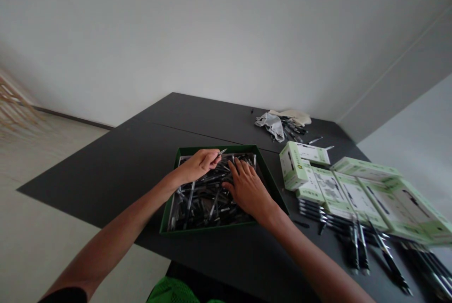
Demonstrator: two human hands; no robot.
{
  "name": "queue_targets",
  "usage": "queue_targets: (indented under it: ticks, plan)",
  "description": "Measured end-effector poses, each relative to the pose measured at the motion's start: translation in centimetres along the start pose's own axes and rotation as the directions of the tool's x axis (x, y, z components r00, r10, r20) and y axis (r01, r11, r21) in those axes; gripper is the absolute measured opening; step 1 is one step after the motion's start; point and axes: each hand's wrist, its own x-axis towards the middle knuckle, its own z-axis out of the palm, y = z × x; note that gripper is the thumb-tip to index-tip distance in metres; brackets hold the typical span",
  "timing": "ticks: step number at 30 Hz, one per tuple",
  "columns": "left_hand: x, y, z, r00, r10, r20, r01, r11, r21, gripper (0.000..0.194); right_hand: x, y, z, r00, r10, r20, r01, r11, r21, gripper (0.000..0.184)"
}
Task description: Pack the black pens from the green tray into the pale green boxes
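Note:
A green-rimmed box (219, 230) on the dark table holds a jumble of black and clear pens (212, 201). Above its far left part, my left hand (201, 164) is closed around a pen (222, 151), whose silvery tip points right. My right hand (246, 185) lies over the right side of the pile, palm down, fingers spread and touching the pens. Whatever lies beneath its palm is hidden.
Green-and-white pen boxes (349, 190) stand right of the green box, with rows of pens (358, 241) before them. Grey cloth (272, 125) and more pens (292, 128) lie on the table (141, 161) near the wall.

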Motion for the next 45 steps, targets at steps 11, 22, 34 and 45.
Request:
queue_targets:
  ticks: [11, 22, 34, 45]
  plan:
    - [0.1, -0.3, -0.4, 0.996, -0.027, 0.089, 0.010, 0.981, 0.193, 0.049, 0.2, 0.1, -0.7, 1.000, 0.001, -0.020, -0.001, 0.999, -0.049, 0.054]
    - [0.5, -0.1, -0.4, 0.990, -0.054, 0.131, 0.016, 0.961, 0.275, 0.049, 0.2, 0.0, -1.2, 0.999, -0.021, -0.035, 0.018, 0.996, -0.083, 0.034]
    - [0.4, -0.1, -0.3, 0.991, -0.044, 0.123, 0.008, 0.960, 0.280, 0.043, 0.3, -0.2, -1.6, 0.999, 0.004, -0.035, -0.007, 0.997, -0.078, 0.035]
    - [0.7, -0.4, -0.3, 0.999, -0.028, -0.036, 0.033, 0.986, 0.161, 0.045, 0.5, -0.2, -1.2, 0.981, -0.027, -0.194, 0.011, 0.997, -0.082, 0.046]
